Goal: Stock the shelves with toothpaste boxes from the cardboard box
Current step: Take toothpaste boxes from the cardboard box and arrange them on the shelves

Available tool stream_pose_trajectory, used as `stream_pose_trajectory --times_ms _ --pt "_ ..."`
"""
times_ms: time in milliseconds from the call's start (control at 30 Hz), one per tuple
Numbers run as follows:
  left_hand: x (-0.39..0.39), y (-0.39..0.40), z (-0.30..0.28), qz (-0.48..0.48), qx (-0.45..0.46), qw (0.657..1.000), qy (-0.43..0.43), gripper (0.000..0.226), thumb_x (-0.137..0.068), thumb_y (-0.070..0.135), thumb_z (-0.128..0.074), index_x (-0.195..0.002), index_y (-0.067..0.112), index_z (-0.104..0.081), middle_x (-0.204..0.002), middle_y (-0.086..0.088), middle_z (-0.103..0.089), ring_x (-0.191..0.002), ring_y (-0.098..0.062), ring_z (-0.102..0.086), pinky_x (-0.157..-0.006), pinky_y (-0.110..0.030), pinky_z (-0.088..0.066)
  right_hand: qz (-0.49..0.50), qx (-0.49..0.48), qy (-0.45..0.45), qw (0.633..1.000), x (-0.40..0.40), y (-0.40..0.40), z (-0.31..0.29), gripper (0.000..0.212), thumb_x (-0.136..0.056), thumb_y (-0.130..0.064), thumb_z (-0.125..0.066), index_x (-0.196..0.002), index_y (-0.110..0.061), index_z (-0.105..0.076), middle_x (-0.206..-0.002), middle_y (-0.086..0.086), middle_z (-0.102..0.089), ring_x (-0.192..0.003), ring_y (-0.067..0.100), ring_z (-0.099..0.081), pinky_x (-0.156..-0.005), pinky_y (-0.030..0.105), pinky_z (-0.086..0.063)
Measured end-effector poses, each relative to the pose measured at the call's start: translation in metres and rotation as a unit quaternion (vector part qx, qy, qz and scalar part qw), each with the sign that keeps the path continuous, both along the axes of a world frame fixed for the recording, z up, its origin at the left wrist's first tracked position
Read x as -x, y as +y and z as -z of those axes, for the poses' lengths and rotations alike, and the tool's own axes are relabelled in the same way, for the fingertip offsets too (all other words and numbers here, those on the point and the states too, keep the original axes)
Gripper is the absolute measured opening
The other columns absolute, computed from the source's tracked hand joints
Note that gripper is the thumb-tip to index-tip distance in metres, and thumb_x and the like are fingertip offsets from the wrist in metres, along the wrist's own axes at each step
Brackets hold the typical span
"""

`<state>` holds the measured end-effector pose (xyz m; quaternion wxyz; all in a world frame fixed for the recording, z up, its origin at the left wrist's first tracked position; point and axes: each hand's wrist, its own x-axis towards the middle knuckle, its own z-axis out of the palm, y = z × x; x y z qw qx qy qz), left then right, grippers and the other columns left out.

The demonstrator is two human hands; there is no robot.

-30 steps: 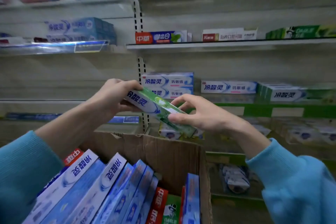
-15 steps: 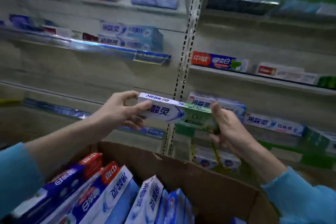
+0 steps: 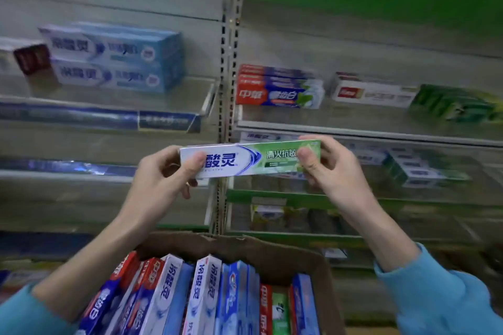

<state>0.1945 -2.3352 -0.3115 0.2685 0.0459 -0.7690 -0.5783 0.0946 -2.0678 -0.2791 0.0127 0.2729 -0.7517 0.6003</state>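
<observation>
A white and green toothpaste box (image 3: 249, 159) is held level in front of the shelves, its printed face toward me. My left hand (image 3: 160, 179) grips its white left end, thumb on the front. My right hand (image 3: 329, 168) grips its green right end. Below them stands the open cardboard box (image 3: 313, 261), packed with several upright toothpaste boxes (image 3: 201, 296) in blue, white, red and green.
A perforated metal upright (image 3: 228, 62) divides two shelf bays. Blue boxes (image 3: 114, 58) lie stacked on the left shelf. Red-blue boxes (image 3: 277, 90), a white box (image 3: 373, 92) and green boxes (image 3: 451, 106) sit on the right shelf (image 3: 381, 132). More stock lies on the lower shelves.
The held box has been turned from tilted to level and lifted, its front now facing me. The view has swung upward and to the left across the shelves.
</observation>
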Motion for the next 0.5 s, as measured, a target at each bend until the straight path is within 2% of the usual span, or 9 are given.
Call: stream_pose_trajectory --times_ms 100,133,200,300,400,433,500 --pt "0.008 0.042 -0.052 0.018 -0.029 0.999 -0.035 0.029 -0.089 0.041 -0.07 -0.088 0.012 -0.071 -0.06 0.002 -0.066 -0.061 -0.019 -0.061 -0.06 -0.028 -0.049 0.047 0.015 -0.054 0.997 0.0 0.038 -0.042 0.036 -0.087 -0.044 -0.063 -0.114 -0.019 -0.057 -0.099 -0.006 -0.071 -0.078 -0.005 -0.065 -0.068 0.016 -0.048" --pt "0.011 0.058 -0.066 0.019 -0.039 0.998 -0.05 0.029 -0.086 0.039 -0.071 -0.091 0.011 -0.071 -0.063 0.003 -0.068 -0.063 -0.017 -0.063 -0.058 -0.024 -0.05 0.06 0.01 -0.074 0.995 0.001 0.053 -0.055 0.038 -0.087 -0.046 -0.063 -0.115 -0.021 -0.056 -0.105 -0.006 -0.07 -0.086 -0.004 -0.066 -0.072 0.017 -0.05" --pt "0.018 0.089 -0.092 0.023 -0.049 0.996 -0.075 0.036 -0.08 0.044 -0.078 -0.099 0.014 -0.071 -0.079 0.002 -0.075 -0.07 -0.014 -0.067 -0.062 -0.024 -0.052 0.082 -0.008 -0.105 0.991 0.005 0.085 -0.075 0.036 -0.09 -0.046 -0.062 -0.118 -0.024 -0.055 -0.114 -0.008 -0.067 -0.1 -0.004 -0.063 -0.08 0.02 -0.052" --pt "0.032 0.13 -0.114 0.016 -0.041 0.992 -0.122 0.041 -0.073 0.048 -0.082 -0.101 0.022 -0.066 -0.091 0.001 -0.074 -0.083 -0.016 -0.07 -0.074 -0.034 -0.054 0.095 -0.025 -0.144 0.985 0.007 0.136 -0.096 0.03 -0.095 -0.038 -0.06 -0.12 -0.022 -0.054 -0.108 -0.005 -0.065 -0.09 -0.001 -0.065 -0.069 0.019 -0.052" --pt "0.046 0.175 -0.125 0.021 -0.022 0.988 -0.151 0.041 -0.072 0.053 -0.081 -0.099 0.029 -0.063 -0.088 0.005 -0.069 -0.083 -0.01 -0.065 -0.073 -0.027 -0.053 0.114 -0.033 -0.173 0.978 0.01 0.182 -0.107 0.03 -0.098 -0.026 -0.059 -0.126 -0.016 -0.053 -0.103 -0.009 -0.062 -0.081 -0.014 -0.062 -0.063 0.009 -0.049" --pt "0.051 0.189 -0.125 0.024 -0.012 0.987 -0.159 0.041 -0.074 0.053 -0.081 -0.1 0.028 -0.062 -0.089 0.006 -0.068 -0.084 -0.008 -0.065 -0.071 -0.022 -0.052 0.122 -0.037 -0.179 0.976 0.012 0.195 -0.107 0.031 -0.099 -0.025 -0.06 -0.127 -0.016 -0.054 -0.103 -0.008 -0.063 -0.081 -0.013 -0.063 -0.062 0.009 -0.049" --pt "0.06 0.214 -0.121 0.026 -0.001 0.985 -0.17 0.031 -0.079 0.044 -0.081 -0.099 0.028 -0.062 -0.094 0.008 -0.069 -0.09 -0.005 -0.066 -0.07 -0.013 -0.052 0.146 -0.041 -0.19 0.97 0.018 0.219 -0.101 0.032 -0.097 -0.028 -0.063 -0.126 -0.017 -0.058 -0.103 -0.005 -0.066 -0.092 0.002 -0.066 -0.062 0.012 -0.049"
